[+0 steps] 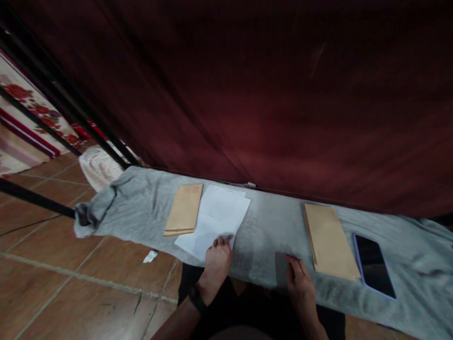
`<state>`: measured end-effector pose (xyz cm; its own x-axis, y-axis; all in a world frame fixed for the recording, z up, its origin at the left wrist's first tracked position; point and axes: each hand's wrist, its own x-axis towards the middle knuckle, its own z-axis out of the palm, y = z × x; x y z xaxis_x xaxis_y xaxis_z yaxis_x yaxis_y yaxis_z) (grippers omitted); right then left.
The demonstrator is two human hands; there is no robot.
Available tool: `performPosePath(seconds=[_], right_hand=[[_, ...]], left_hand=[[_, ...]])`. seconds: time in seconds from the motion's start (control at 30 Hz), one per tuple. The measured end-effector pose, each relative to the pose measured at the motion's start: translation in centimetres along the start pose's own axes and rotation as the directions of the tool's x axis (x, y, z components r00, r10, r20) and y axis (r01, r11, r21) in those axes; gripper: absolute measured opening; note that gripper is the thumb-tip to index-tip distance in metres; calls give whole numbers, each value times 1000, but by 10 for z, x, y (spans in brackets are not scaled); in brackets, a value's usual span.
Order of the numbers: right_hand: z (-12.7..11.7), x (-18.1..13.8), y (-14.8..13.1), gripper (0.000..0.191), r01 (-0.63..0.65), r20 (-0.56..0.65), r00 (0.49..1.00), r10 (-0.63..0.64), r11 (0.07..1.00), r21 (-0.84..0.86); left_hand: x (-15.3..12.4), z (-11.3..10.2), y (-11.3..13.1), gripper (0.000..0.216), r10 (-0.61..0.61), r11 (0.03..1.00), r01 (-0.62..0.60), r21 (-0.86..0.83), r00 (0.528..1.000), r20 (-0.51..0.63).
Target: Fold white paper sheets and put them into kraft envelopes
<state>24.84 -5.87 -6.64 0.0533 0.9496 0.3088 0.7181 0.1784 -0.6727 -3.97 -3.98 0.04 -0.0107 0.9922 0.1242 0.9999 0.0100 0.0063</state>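
Note:
Fingers curled, my left hand (218, 257) is at the lower right edge of a white sheet of paper (221, 215), pinching it there. At least one more white sheet shows behind its top edge. Left of the paper, partly beside its edge, lies a small stack of brown envelopes (184, 208). My right hand (300, 282) rests at the near edge of the grey cloth (271, 215), fingers loosely extended and holding nothing. Just right of it is a thicker stack of brown envelopes (331, 241).
Beyond the right stack lies a phone (375, 267) with a dark screen. A dark red curtain (247, 94) hangs along the cloth's far side. Black metal bars (38, 198) stand at left, near a striped cloth (99, 167). A white scrap (150, 256) lies on the tiled floor.

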Motion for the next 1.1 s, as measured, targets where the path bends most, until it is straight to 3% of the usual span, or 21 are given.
performPosePath(seconds=[0.13,0.23,0.33,0.43,0.5,0.57,0.67,0.8,0.93,1.1], right_hand=[[-2,2,1,35,-59,22,998,58,996,65],[-5,8,-1,34,-142,35,990,138,968,208],[-6,19,-8,43,-309,107,951,291,870,385],[-6,30,-18,55,-499,247,865,438,693,520],[-5,37,-23,56,-546,281,832,478,621,562],[-5,42,-25,53,-527,275,846,457,633,567],[-8,49,-21,49,-448,227,893,389,708,545],[-15,60,-12,39,-395,159,915,369,749,533],[-18,72,-5,30,-397,127,914,386,783,478],[-14,75,-6,36,-314,-40,943,331,921,228]], left_hand=[[5,-18,5,28,16,999,-15,-39,999,27],[1,-24,29,28,66,992,-64,-106,998,14],[-7,-25,67,40,141,971,-136,-194,990,10],[-17,-29,105,44,209,943,-188,-274,977,51],[-22,-34,124,44,265,921,-222,-319,959,98],[-26,-39,133,38,337,880,-255,-401,930,149],[-27,-40,129,25,406,805,-273,-526,901,154],[-17,-22,98,26,275,845,-253,-472,961,-23],[-1,7,58,33,128,905,-179,-387,980,-153],[0,25,42,38,147,893,-221,-392,967,-210]])
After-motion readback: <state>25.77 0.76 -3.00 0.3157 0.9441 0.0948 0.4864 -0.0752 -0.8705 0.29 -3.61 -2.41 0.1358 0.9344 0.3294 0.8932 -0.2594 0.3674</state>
